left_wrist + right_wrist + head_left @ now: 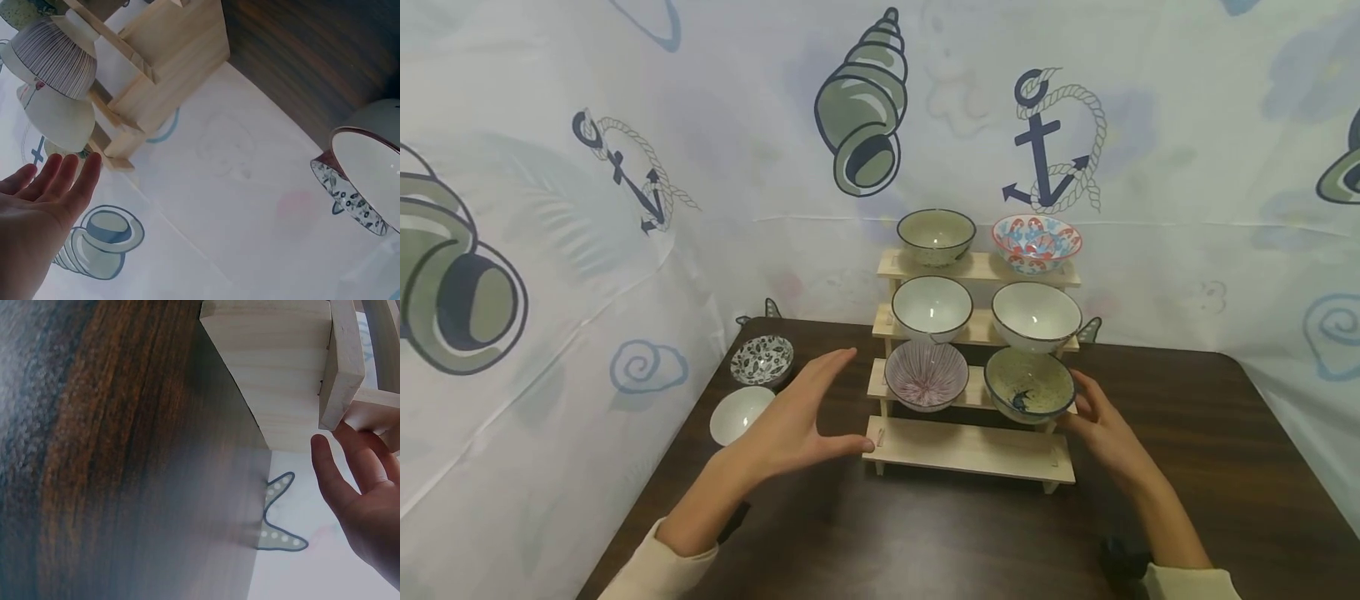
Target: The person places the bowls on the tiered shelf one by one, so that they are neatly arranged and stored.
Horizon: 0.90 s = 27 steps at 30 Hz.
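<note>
My left hand [790, 421] is in the air just left of a tiered wooden rack [962, 446], thumb and fingers spread with nothing between them. In the left wrist view its fingers [72, 181] are fairly straight. At the rack's right side is my right hand [1105, 429], right at the rim of a speckled green bowl [1030, 383]. The right wrist view shows its loosely bent fingers [356, 456] at the shelf's end; the bowl is out of that view. Left of the green bowl, on the same tier, sits a purple-striped bowl [927, 375].
Higher tiers hold two white bowls [932, 307], a plain green bowl [936, 237] and a red-and-blue patterned bowl [1037, 242]. At the left table edge stand a black-and-white floral bowl [762, 360] and a white bowl [741, 414]. Printed cloth [737, 125] surrounds the dark table [925, 542].
</note>
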Motion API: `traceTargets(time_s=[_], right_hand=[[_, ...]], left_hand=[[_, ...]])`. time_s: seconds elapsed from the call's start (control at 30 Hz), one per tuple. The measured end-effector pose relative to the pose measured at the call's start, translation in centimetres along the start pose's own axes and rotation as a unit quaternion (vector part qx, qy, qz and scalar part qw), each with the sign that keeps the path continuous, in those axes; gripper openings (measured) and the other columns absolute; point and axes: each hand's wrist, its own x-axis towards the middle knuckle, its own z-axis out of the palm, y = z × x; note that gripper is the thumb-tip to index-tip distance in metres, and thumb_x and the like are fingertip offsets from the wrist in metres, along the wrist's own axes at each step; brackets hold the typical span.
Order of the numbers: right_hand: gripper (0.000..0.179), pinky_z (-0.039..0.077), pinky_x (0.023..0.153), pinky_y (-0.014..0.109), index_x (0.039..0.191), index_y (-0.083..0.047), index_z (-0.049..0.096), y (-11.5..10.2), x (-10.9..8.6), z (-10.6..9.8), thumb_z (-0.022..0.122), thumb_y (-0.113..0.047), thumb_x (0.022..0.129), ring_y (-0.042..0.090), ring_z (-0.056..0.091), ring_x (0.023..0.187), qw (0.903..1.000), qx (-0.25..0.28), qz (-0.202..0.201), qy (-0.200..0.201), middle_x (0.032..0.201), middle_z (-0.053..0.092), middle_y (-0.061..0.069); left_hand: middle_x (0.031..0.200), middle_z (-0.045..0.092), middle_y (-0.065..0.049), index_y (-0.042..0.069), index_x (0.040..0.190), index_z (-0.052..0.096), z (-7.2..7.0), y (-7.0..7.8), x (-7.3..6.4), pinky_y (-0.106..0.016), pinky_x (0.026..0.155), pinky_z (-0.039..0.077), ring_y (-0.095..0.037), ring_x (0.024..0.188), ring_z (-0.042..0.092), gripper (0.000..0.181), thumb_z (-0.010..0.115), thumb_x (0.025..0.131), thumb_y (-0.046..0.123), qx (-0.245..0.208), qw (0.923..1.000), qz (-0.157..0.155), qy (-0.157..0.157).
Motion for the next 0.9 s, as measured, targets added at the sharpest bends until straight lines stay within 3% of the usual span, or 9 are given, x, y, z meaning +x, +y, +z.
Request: traceTargets(time_s=[0.17,0.37,0.6,0.9], right_hand=[[0.091,0.021,0.113,0.080,0.167,-0.019,0.000,-0.2,0.0,0.0,0.062,-0.037,0.104,0.053,0.021,0.154,1.0000,-0.002,0.000,-0.003,0.166,0.029,0.027],[0.092,0.023,0.113,0.079,0.167,-0.017,-0.003,-0.1,0.1,0.1,0.061,-0.037,0.105,0.051,0.028,0.152,1.0000,-0.009,0.002,-0.002,0.165,0.032,0.028],[0.091,0.024,0.112,0.079,0.167,-0.019,-0.003,-0.1,0.0,0.1,0.061,-0.037,0.105,0.049,0.030,0.152,1.0000,-0.008,-0.001,0.000,0.164,0.036,0.025],[0.089,0.023,0.113,0.079,0.167,-0.018,-0.001,-0.1,0.0,0.1,0.060,-0.036,0.105,0.049,0.030,0.151,0.9999,-0.008,-0.006,0.003,0.162,0.038,0.026]], left_hand=[[0.167,0.034,0.000,0.032,0.165,0.021,-0.3,-0.2,-0.7,-0.051,0.120,0.039,-0.021,0.155,0.033,0.115,0.080,0.075,0.072,0.006,0.9999,0.009,0.003],[0.167,0.035,0.000,0.028,0.165,0.023,-0.7,-0.1,-1.3,-0.051,0.121,0.038,-0.022,0.155,0.033,0.114,0.081,0.076,0.069,0.010,0.9997,0.018,0.009],[0.166,0.036,-0.004,0.027,0.165,0.024,-0.9,-0.5,-2.0,-0.055,0.119,0.040,-0.027,0.154,0.035,0.115,0.081,0.075,0.071,0.020,0.9996,-0.002,0.019],[0.164,0.040,-0.011,0.016,0.163,0.029,-1.5,-1.9,-2.9,-0.059,0.118,0.037,-0.036,0.151,0.038,0.115,0.084,0.075,0.066,0.057,0.9958,-0.035,0.061]])
